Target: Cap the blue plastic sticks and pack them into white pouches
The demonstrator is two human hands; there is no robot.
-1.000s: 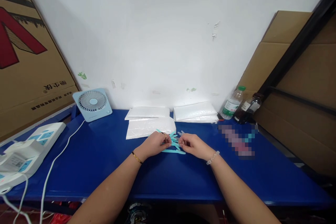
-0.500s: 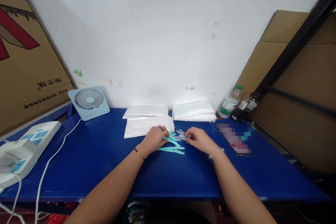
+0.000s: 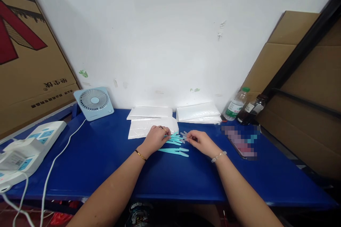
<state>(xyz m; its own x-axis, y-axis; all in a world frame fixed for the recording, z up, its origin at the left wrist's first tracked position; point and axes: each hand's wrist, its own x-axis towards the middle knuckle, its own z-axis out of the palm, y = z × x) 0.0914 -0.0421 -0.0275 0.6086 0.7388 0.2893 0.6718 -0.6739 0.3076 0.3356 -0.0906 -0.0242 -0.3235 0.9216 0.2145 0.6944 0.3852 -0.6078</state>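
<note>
My left hand [image 3: 157,137] is closed on a fanned bunch of slim turquoise sticks [image 3: 176,139], shaped like eyebrow razors. Their ends point right, toward several narrow translucent pieces [image 3: 182,140]. At those pieces my right hand [image 3: 198,139] is pinched, its fingertips on one of them; whether the pieces are joined to the turquoise sticks is too small to tell. Just below the bunch, two more turquoise sticks [image 3: 176,152] lie on the blue table, their left ends close to my left wrist. Behind my left hand is a white padded envelope [image 3: 140,128].
More white envelopes [image 3: 198,111] lie against the wall. A light blue fan [image 3: 94,103] and a white power strip [image 3: 44,140] with cables are on the left. To the right are a green-capped bottle [image 3: 237,104], a dark bottle [image 3: 250,110] and a blurred phone [image 3: 241,143].
The view has shifted slightly. My right hand has come a little closer to the bunch, and my left hand has moved slightly on the turquoise sticks.
</note>
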